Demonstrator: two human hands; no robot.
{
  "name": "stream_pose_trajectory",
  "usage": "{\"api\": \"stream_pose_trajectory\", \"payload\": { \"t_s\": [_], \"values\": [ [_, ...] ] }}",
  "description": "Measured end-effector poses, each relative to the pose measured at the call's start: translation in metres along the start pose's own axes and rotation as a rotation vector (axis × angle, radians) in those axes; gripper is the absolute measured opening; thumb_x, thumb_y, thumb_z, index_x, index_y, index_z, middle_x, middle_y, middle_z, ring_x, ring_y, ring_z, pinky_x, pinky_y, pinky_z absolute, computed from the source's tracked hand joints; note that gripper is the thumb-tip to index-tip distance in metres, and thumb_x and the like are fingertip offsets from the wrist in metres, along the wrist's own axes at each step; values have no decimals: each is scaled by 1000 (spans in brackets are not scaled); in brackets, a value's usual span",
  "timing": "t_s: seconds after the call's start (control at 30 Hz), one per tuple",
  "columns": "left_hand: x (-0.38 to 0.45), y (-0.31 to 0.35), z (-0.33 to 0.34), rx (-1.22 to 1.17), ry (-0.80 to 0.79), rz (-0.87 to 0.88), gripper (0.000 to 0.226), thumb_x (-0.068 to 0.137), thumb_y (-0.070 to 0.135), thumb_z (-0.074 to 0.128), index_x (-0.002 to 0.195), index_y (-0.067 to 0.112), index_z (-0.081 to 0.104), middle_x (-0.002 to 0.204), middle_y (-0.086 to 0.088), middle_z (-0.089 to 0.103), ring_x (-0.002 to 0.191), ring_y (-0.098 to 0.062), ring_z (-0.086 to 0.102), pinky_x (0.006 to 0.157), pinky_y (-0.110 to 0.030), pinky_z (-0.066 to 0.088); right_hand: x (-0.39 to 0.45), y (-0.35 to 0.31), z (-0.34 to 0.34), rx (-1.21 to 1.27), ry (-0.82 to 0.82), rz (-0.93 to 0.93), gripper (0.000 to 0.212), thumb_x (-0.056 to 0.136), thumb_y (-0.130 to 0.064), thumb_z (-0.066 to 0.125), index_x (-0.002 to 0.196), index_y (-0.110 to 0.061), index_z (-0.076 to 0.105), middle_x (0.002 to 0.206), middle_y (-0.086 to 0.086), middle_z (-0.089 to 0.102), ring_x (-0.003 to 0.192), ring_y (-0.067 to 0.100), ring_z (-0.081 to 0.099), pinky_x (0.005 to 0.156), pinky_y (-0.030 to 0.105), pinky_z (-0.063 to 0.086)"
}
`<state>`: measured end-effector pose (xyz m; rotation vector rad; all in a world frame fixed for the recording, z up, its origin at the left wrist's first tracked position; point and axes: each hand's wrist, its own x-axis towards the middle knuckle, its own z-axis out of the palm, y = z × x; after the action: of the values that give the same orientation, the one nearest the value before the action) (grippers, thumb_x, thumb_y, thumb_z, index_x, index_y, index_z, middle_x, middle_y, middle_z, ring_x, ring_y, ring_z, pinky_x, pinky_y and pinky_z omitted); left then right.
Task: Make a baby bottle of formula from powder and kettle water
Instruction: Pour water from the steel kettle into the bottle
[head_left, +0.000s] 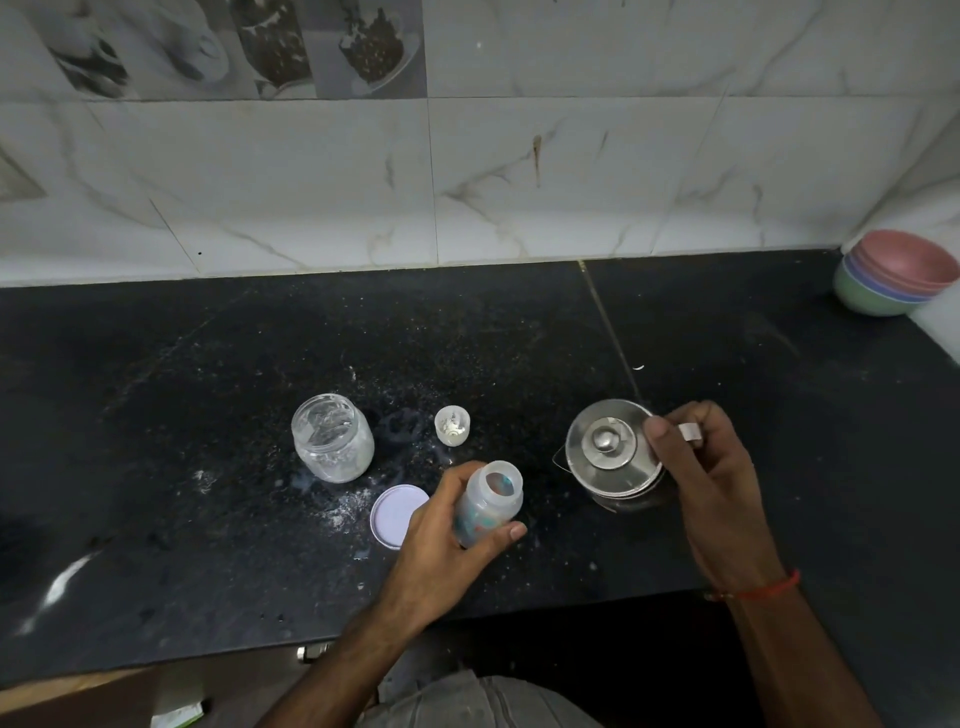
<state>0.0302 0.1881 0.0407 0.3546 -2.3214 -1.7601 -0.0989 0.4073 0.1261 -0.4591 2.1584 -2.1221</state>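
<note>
Steel kettle (613, 454) near counter edge (519, 603)

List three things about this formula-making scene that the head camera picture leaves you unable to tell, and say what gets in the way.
1. Kettle handle: the right hand wraps round it and covers it.
2. Kettle water level: the steel lid hides the inside.
3. Baby bottle contents: the left hand covers the lower body, and the view into its open neck is too blurred to show powder or water.
4. Stacked bowls: cut off by the picture's right edge.
</note>
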Motion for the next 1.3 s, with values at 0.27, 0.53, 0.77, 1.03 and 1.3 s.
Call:
{"api": "stream_pose_trajectory", "payload": {
  "t_s": [0.27, 0.53, 0.77, 1.03, 1.3],
  "values": [
    [-1, 2, -1, 28, -15, 9, 57, 78, 55, 84, 125, 48, 53, 119, 21, 71, 111, -8, 69, 91, -24, 57, 0, -46, 21, -416, -180, -171, 28, 88, -54, 63, 75, -41, 41, 74, -19, 46, 72, 8, 41, 67, 13, 40],
    [0, 3, -7, 17, -42, 17, 59, 77, 55, 85, 127, 42, 56, 118, 19, 71, 109, -9, 68, 91, -25, 56, 1, -70, 43, -624, -300, -333, 31, 93, -35, 66, 80, -35, 38, 81, -14, 42, 82, 13, 42, 74, 28, 36],
    [-1, 5, -13, 13, -49, 26, 59, 76, 56, 85, 126, 45, 55, 118, 20, 71, 110, -9, 68, 90, -21, 55, -2, -80, 54, -724, -358, -363, 26, 94, -44, 61, 82, -29, 42, 86, -9, 48, 87, 18, 44, 77, 45, 47],
    [-3, 2, -16, 15, -64, 35, 60, 78, 54, 86, 128, 41, 55, 119, 21, 70, 110, -8, 68, 88, -20, 55, -4, -87, 60, -847, -384, -427, 25, 93, -53, 50, 86, -30, 41, 88, -23, 36, 89, 1, 38, 80, 23, 27],
    [-3, -4, -18, 12, -77, 33, 60, 81, 42, 90, 130, 35, 56, 118, 20, 71, 110, -9, 68, 91, -26, 56, -7, -94, 66, -875, -371, -468, 24, 93, -50, 52, 88, -29, 40, 91, -13, 43, 87, 9, 32, 81, 29, 28]
  ]
}}
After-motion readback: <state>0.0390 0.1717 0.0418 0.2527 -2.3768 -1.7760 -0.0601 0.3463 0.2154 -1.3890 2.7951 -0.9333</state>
